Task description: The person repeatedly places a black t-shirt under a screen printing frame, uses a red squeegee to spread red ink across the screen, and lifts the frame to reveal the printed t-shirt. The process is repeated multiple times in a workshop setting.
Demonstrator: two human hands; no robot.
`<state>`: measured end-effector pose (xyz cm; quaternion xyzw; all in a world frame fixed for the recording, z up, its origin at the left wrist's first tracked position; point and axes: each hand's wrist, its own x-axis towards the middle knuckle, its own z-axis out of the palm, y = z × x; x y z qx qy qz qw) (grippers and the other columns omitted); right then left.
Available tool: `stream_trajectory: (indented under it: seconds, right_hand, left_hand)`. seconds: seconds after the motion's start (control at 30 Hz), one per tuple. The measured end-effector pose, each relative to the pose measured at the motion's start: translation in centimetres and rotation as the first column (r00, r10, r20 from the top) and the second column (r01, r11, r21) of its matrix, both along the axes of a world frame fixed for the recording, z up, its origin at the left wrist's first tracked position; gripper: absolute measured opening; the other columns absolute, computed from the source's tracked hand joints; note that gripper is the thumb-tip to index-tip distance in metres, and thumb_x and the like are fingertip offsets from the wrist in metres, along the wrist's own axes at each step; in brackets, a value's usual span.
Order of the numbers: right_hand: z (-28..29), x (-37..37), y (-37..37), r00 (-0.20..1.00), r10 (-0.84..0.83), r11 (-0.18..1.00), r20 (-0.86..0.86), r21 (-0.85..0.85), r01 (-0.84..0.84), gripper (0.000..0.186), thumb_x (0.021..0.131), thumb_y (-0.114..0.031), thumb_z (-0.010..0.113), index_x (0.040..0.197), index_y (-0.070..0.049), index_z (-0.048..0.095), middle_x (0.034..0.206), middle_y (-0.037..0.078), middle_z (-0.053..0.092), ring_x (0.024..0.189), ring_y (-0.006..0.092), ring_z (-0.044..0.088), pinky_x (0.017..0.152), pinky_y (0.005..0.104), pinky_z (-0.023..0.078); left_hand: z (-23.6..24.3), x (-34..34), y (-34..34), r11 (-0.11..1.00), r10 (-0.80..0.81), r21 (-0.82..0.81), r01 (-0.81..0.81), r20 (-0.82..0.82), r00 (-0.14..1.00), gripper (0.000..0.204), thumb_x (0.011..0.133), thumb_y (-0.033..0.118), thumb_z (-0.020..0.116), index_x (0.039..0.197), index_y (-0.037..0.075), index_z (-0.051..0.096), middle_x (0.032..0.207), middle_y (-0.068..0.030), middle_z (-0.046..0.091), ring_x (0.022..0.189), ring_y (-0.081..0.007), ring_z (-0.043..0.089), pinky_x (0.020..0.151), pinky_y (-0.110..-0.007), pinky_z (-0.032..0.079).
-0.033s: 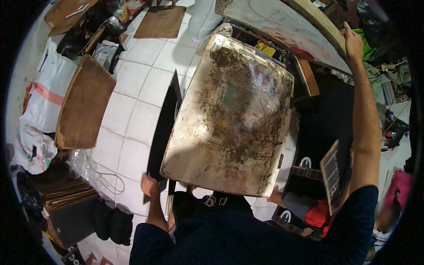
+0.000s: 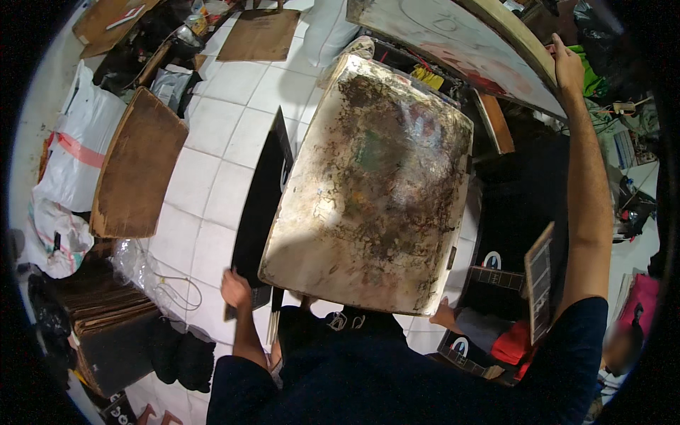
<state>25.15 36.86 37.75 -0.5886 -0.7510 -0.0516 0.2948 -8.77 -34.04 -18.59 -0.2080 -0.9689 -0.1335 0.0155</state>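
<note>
A large pale board (image 2: pixel 354 184), covered in dark, flaking stains, stands in front of my body. Along its left side hangs a flat black sheet (image 2: pixel 258 205) with a white printed mark partly behind the board. My left hand (image 2: pixel 236 289) is closed on the near end of this sheet. At the upper right, my right hand (image 2: pixel 567 67) grips the wooden edge of a big raised frame (image 2: pixel 453 49), tilted up beyond the board. The frame's inner face is whitish, with reddish smears. Its far end runs out of view.
Right of the board are black printed pieces (image 2: pixel 496 278) and a gridded panel (image 2: pixel 540 283). Another person's blurred head (image 2: pixel 620 347) is at the right edge. A brown board (image 2: pixel 138 166), white sacks (image 2: pixel 81 149) and stacked dark sheets (image 2: pixel 106 304) line the left, beside white floor tiles (image 2: pixel 219 184).
My left hand and the black sheet have moved slightly up. The gridded panel at the right has shifted and turned a little to the right. My right hand stays on the frame.
</note>
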Motion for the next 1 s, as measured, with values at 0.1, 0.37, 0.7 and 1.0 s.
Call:
stream_trajectory:
  seconds: [0.1, 0.37, 0.7, 1.0]
  right_hand:
    - [0.2, 0.2, 1.2, 0.998, 0.046, 0.998, 0.043, 0.040, -0.048, 0.064, 0.097, -0.066, 0.045, 0.105, -0.011, 0.078, 0.107, 0.017, 0.074, 0.103, 0.0352, 0.067, 0.095, 0.0431, 0.048]
    - [1.0, 0.7, 4.1, 0.995, 0.045, 0.999, 0.090, -0.026, -0.043, 0.069, 0.095, -0.071, 0.041, 0.107, -0.012, 0.075, 0.112, 0.020, 0.073, 0.109, 0.0389, 0.067, 0.097, 0.0459, 0.048]
    - [0.9, -0.5, 2.2, 0.998, 0.016, 0.996, 0.059, -0.091, -0.011, 0.072, 0.096, -0.071, 0.040, 0.120, -0.011, 0.073, 0.125, 0.021, 0.069, 0.121, 0.0403, 0.063, 0.104, 0.0461, 0.046]
    - [-0.4, -1.9, -3.2, 0.993, -0.058, 0.998, 0.103, -0.028, 0.062, 0.064, 0.097, -0.068, 0.038, 0.119, -0.020, 0.075, 0.123, 0.020, 0.071, 0.115, 0.0402, 0.067, 0.101, 0.0491, 0.050]
  left_hand:
    - [6.2, -7.7, 6.2, 0.998, -0.048, -0.045, 0.042, -0.130, 0.990, 0.026, 0.100, 0.030, 0.060, 0.090, 0.007, 0.066, 0.076, -0.0198, 0.070, 0.065, -0.0426, 0.067, 0.058, -0.054, 0.050]
    - [31.9, -21.8, -3.0, 0.996, 0.062, -0.044, -0.083, -0.354, 0.933, 0.038, 0.095, 0.038, 0.069, 0.114, 0.006, 0.075, 0.099, -0.0228, 0.074, 0.097, -0.0382, 0.072, 0.085, -0.044, 0.055]
    - [44.0, -27.2, -25.4, 0.825, 0.185, 0.562, -0.053, -0.180, 0.966, 0.041, 0.102, 0.030, 0.066, 0.073, 0.002, 0.059, 0.069, 0.0042, 0.050, 0.068, -0.0110, 0.041, 0.061, -0.033, 0.034]
    - [18.8, -14.8, -8.4, 0.717, 0.060, 0.635, -0.290, 0.358, 0.932, 0.038, 0.100, 0.029, 0.067, 0.071, 0.006, 0.056, 0.070, 0.0045, 0.049, 0.069, -0.0109, 0.040, 0.061, -0.033, 0.034]
